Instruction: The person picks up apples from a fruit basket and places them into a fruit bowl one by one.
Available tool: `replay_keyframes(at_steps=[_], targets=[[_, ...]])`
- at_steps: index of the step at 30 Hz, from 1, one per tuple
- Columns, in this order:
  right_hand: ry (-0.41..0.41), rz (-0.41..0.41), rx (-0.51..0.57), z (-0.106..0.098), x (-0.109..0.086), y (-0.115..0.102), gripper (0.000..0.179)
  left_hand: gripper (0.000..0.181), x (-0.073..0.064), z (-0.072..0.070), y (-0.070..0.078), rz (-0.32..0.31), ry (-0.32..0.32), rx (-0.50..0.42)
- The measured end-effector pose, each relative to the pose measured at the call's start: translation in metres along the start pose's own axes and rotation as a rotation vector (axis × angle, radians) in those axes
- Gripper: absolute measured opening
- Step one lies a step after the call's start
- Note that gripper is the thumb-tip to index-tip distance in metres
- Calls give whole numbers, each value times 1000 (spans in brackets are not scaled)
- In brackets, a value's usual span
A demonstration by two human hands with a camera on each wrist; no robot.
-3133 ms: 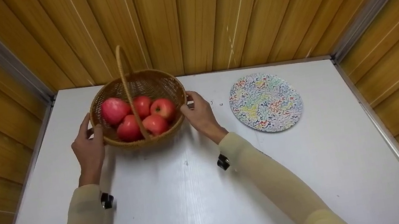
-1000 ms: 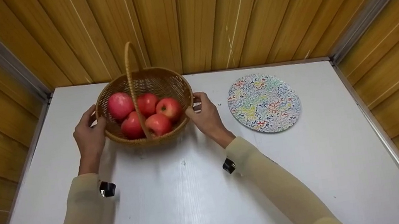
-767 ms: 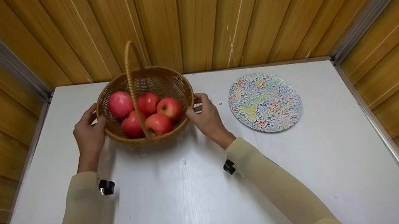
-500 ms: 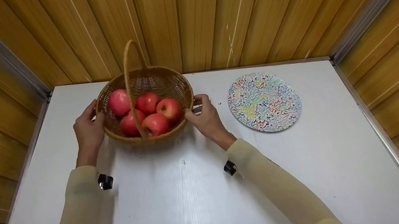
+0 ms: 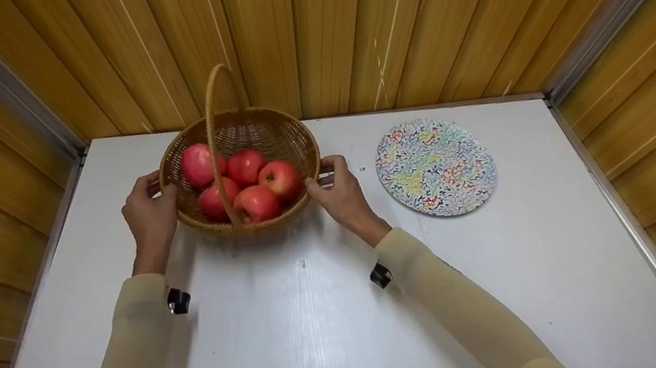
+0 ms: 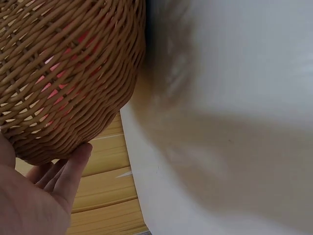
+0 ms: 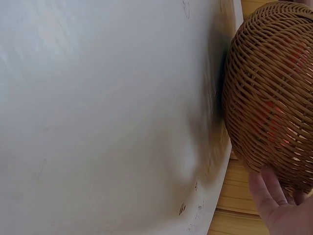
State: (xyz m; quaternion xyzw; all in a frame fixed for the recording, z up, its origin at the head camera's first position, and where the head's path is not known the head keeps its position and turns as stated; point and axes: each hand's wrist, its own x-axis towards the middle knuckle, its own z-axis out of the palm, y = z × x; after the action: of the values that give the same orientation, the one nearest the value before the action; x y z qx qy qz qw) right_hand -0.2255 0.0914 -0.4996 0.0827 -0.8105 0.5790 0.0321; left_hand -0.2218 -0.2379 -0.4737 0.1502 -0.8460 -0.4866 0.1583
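Observation:
A brown wicker basket (image 5: 244, 226) with a tall arched handle (image 5: 211, 123) stands at the back left of the white table. Several red apples (image 5: 280, 179) lie inside it, partly behind the handle. My left hand (image 5: 152, 218) grips the basket's left rim, thumb on the inner side. On the opposite side, my right hand (image 5: 343, 198) pinches the right rim between thumb and fingers. In the left wrist view the fingers (image 6: 73, 171) lie against the outside of the weave. The right wrist view likewise has fingers (image 7: 270, 183) touching the outer wall.
A round board with a multicoloured speckled pattern (image 5: 436, 167) lies on the table (image 5: 310, 334) to the right of the basket. Wood-panelled walls (image 5: 319, 31) enclose the table at the back and on both sides.
Over three seconds the basket has shifted slightly right, both hands moving with it. Lately it barely moves; the handle leans a little differently, and the left thumb has moved slightly on the rim.

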Motion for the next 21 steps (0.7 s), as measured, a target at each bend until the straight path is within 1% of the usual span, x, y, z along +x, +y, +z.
replay_keyframes(at_steps=[2,3,5,7,10,13,16,21], targets=[[6,7,-5,-1,0,1,47,49,-3,-1,0,-6,-64,-15],[6,9,-9,-1,-1,1,47,53,-4,-1,-1,-4,-85,-20],[0,8,-13,-2,-1,0,48,57,-7,-1,-3,0,-95,-27],[-9,1,-17,-2,-2,0,48,57,-10,1,-4,-2,-67,-36],[-13,-14,-19,-3,-3,0,46,48,-12,5,-5,-8,10,-66],[-9,-18,-29,-5,-3,1,45,39,-12,8,-3,-17,61,-75],[-5,-14,-40,-7,-2,2,45,36,-10,9,1,-15,79,-62],[11,-22,-46,-11,2,-4,52,39,-10,5,4,-12,70,-50]])
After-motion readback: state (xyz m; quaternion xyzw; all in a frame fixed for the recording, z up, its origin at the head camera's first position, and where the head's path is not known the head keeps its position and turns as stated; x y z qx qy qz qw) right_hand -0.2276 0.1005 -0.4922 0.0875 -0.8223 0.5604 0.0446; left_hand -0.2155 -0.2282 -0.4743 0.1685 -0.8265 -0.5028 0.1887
